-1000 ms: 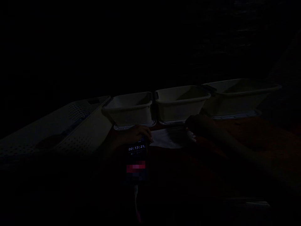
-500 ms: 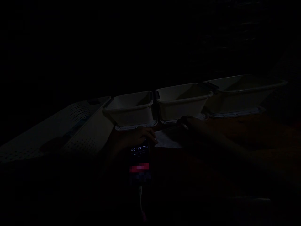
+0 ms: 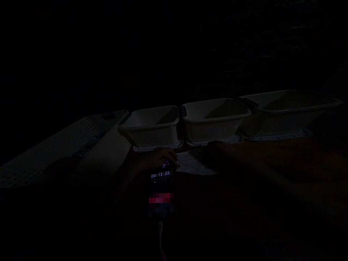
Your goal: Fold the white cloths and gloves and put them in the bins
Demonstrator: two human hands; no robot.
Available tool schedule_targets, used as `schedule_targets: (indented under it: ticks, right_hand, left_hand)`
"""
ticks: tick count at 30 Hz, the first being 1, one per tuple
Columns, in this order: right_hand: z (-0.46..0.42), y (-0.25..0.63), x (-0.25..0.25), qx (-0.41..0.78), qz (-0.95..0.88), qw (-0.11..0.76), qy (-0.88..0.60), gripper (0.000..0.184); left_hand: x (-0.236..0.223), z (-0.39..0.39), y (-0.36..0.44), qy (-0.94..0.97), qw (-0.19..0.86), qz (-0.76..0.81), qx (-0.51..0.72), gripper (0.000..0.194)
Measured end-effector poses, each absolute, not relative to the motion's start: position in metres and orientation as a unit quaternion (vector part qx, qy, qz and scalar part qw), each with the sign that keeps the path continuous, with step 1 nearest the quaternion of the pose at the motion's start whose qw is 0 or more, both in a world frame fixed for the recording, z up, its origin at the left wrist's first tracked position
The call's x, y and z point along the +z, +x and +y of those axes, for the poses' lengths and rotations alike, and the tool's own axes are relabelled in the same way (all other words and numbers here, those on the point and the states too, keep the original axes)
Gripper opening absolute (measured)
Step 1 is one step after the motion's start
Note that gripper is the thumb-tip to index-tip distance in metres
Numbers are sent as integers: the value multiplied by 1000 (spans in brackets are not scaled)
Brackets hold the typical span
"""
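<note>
The view is very dark. A thin white sheet (image 3: 193, 164), paper or cloth I cannot tell which, lies flat on the reddish-brown table. At its left edge my left hand (image 3: 161, 156) rests with fingers stretched out, the fingertips touching the sheet. My right hand (image 3: 217, 150) is over the sheet's right end; its fingers are lost in shadow, so their grip is hidden. Just below my left hand lies a lit phone (image 3: 161, 188) showing a running timer, partly covered by that hand.
Three pale plastic tubs (image 3: 152, 134) stand in a row behind the hands, on light-coloured bases. A white perforated basket (image 3: 108, 152) with a bluish item (image 3: 88, 145) inside is at the left. A cable (image 3: 160, 235) runs from the phone toward me.
My right hand has shifted slightly down over the sheet and looks darker. The left hand has barely moved. The phone's timer advanced by one second, and the view shifted slightly.
</note>
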State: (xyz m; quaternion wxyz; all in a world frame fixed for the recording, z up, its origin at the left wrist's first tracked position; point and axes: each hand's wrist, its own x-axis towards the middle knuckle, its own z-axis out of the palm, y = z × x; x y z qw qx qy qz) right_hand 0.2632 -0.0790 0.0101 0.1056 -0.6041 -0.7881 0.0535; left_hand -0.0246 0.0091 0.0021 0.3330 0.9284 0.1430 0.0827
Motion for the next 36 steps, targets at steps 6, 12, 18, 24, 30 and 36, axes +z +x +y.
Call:
schedule_targets:
  ticks: [6, 12, 18, 24, 30, 36]
  right_hand:
    - [-81, 262, 23, 79, -771, 69, -628, 21]
    - [-84, 261, 35, 88, -756, 52, -647, 19]
    - [-84, 262, 37, 93, -756, 46, -646, 21]
    - [-81, 269, 30, 92, -756, 39, -647, 21]
    - [-77, 285, 26, 68, -752, 28, -655, 25]
    - [-77, 293, 25, 44, -760, 30, -647, 20]
  left_hand:
    - [10, 3, -24, 913, 365, 151, 98, 32]
    - [18, -2, -25, 890, 399, 187, 111, 33]
    - [15, 0, -29, 872, 423, 224, 104, 33]
    - [14, 0, -28, 873, 410, 246, 94, 32]
    - [12, 3, -26, 894, 393, 191, 101, 33]
    - [13, 0, -24, 906, 375, 173, 99, 34]
